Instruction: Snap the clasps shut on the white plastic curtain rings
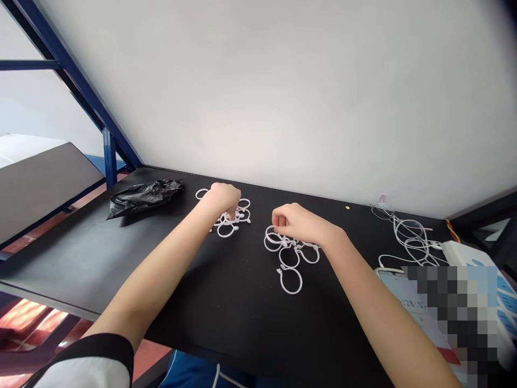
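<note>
Two piles of white plastic rings, which look like curtain rings with small knobbed ends, lie on the black table. Over the left pile is my left hand, its fingers curled down among the rings; what its fingertips hold is hidden. My right hand is at the back of the right pile, thumb and fingers pinched together at the edge of a white ring. One more ring lies at the front of that pile, nearest to me.
A crumpled black plastic bag lies at the left. On the right are a coiled white cable, a phone and a white-and-blue power strip. A pale wall rises behind the table, with a blue metal frame at left.
</note>
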A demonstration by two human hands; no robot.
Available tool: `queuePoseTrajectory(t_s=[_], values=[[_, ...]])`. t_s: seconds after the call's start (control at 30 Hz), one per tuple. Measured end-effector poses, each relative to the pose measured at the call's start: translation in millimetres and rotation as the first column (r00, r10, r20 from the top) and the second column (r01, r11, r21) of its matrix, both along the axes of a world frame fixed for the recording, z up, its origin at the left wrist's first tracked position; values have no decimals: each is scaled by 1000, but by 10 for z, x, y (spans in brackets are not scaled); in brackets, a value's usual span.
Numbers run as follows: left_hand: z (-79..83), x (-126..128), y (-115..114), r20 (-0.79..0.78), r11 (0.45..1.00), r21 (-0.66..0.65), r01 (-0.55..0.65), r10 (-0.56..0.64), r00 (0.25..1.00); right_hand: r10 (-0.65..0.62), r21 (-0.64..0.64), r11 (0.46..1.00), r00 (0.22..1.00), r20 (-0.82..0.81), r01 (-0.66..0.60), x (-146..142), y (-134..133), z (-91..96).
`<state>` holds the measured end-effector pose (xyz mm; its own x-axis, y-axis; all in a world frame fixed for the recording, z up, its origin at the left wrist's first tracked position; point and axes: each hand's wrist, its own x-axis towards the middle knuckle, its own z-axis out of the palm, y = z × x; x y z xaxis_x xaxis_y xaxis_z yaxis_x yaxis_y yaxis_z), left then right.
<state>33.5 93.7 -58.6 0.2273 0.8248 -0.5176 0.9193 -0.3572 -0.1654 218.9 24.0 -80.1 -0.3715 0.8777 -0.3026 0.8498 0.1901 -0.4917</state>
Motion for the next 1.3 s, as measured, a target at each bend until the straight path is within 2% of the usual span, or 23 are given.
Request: queuePoseTrajectory(t_s=[0.2, 0.37, 0.47, 0.57, 0.63, 0.7, 0.77, 0.83, 0.87, 0.97, 1.03, 1.1, 1.23, 1.3], values=[[60, -20, -28, 30, 999, 31, -10, 9, 1000, -14, 49, 999, 995, -101, 19, 33, -30, 108], [110, -46, -62, 64, 991, 122, -58, 50, 997, -37, 140, 988, 984, -172, 62, 42, -59, 193], [179, -59, -137, 154, 970, 234, -64, 28, 988, -45, 268, 956, 962, -268, 119, 53, -86, 268], [287, -53, -258, 294, 920, 390, -45, -78, 953, -2, 394, 902, 915, -404, 176, 58, -119, 337], [368, -36, -358, 487, 875, 481, -52, -218, 846, 45, 461, 864, 881, -470, 202, 51, -141, 364], [441, -13, -466, 716, 862, 502, -70, -369, 593, 83, 540, 798, 839, -539, 268, 35, -166, 376], [494, 8, -570, 837, 890, 455, -7, -426, 343, 117, 611, 696, 781, -613, 376, 13, -198, 382], [525, 24, -656, 881, 906, 413, 95, -423, 212, 161, 651, 602, 727, -667, 463, -6, -234, 394], [534, 30, -689, 893, 906, 402, 132, -420, 162, 184, 661, 575, 710, -679, 483, -13, -252, 402], [548, 36, -743, 934, 913, 341, 223, -355, 25, 238, 676, 547, 683, -691, 494, -29, -293, 429], [556, 28, -753, 964, 922, 260, 288, -263, -27, 263, 681, 536, 668, -697, 499, -40, -304, 438], [568, 12, -753, 983, 922, 180, 344, -177, -40, 277, 681, 534, 657, -701, 501, -55, -305, 436], [582, -15, -756, 998, 865, 42, 500, -65, 28, 268, 659, 562, 644, -717, 500, -97, -297, 416], [578, -11, -763, 997, 843, 1, 538, -46, 70, 266, 654, 571, 641, -720, 497, -108, -293, 410]])
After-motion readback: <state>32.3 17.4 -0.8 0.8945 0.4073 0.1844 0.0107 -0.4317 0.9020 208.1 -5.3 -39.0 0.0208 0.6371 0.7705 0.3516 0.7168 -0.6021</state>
